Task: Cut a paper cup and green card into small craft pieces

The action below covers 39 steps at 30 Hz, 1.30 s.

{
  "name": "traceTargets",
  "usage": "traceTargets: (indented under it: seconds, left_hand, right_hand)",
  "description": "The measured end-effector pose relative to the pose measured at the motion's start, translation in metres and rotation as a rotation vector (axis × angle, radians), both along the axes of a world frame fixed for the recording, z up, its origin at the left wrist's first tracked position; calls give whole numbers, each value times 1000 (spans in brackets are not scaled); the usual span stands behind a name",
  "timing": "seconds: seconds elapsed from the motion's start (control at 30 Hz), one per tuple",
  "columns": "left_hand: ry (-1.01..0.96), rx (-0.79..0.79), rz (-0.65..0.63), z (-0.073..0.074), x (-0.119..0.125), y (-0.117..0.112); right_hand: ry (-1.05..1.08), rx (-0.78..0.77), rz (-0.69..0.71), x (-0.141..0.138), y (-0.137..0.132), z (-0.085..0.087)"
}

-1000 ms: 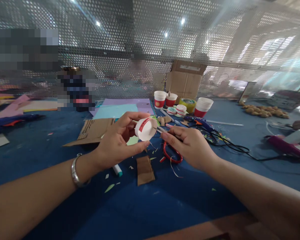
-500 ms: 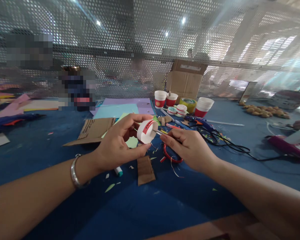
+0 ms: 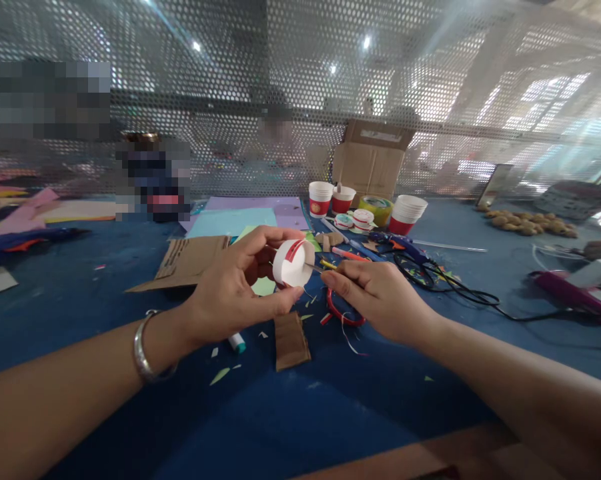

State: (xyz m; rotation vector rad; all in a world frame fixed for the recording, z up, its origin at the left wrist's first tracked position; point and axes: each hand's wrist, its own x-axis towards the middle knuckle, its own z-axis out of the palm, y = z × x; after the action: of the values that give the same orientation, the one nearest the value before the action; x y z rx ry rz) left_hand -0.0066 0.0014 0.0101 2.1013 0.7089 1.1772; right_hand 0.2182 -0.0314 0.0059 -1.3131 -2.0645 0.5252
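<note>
My left hand [image 3: 245, 283], with a silver bangle at its wrist, holds a short cut-down paper cup [image 3: 291, 263] between thumb and fingers. The cup piece is white with a red patch on its side and lies tilted, its opening to the right. My right hand [image 3: 363, 287] is closed around a thin pointed metal tool [image 3: 317, 269] whose tip reaches into the cup piece. The tool's handle is hidden in the fingers, so its kind does not show. Close below the right hand is a red loop [image 3: 337, 310]; a strip of brown cardboard [image 3: 292, 341] lies under the cup piece.
Paper cups [image 3: 321, 199], a yellow tape roll [image 3: 376, 210] and a cardboard box [image 3: 367, 160] stand at the back. A blue glue gun [image 3: 410, 250] with black cable lies right. Cardboard [image 3: 193, 263], coloured paper [image 3: 240, 219] and a green-capped marker [image 3: 237, 343] lie left, among scraps.
The cup piece has turned slightly in my left hand, and the tool's tip remains at its opening. Both hands stay in nearly the same place.
</note>
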Motion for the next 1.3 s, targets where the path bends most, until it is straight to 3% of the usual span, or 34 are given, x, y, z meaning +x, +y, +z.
traceTargets:
  seconds: [0.2,0.43,0.57,0.67,0.87,1.0,1.17,1.3]
  left_hand:
    - [-81,-158,-51,1,0,5]
    - [-217,-589,-222,2,-5,15]
    - [-226,-715,-322,6,-8,19]
    - [-238,-779,-317,5,-7,18]
    - [-241,-601,-152,-2,-1,10]
    - [-198,-477,-132,-1,1,6]
    - [-241,-492,-77,-4,-2,15]
    - [-151,-410,-93,-4,-4,16]
  right_hand:
    - [11,-41,16,3,2,1]
    - [17,-83,79,6,4,2]
    - [2,-79,88,7,4,4]
    - [-29,-66,65,8,5,5]
    - [-93,-24,-25,10,6,6]
    - [-115,-19,-49,11,6,7]
    - [-93,-39,-9,11,5,9]
    - [-73,-8,-21,12,5,9]
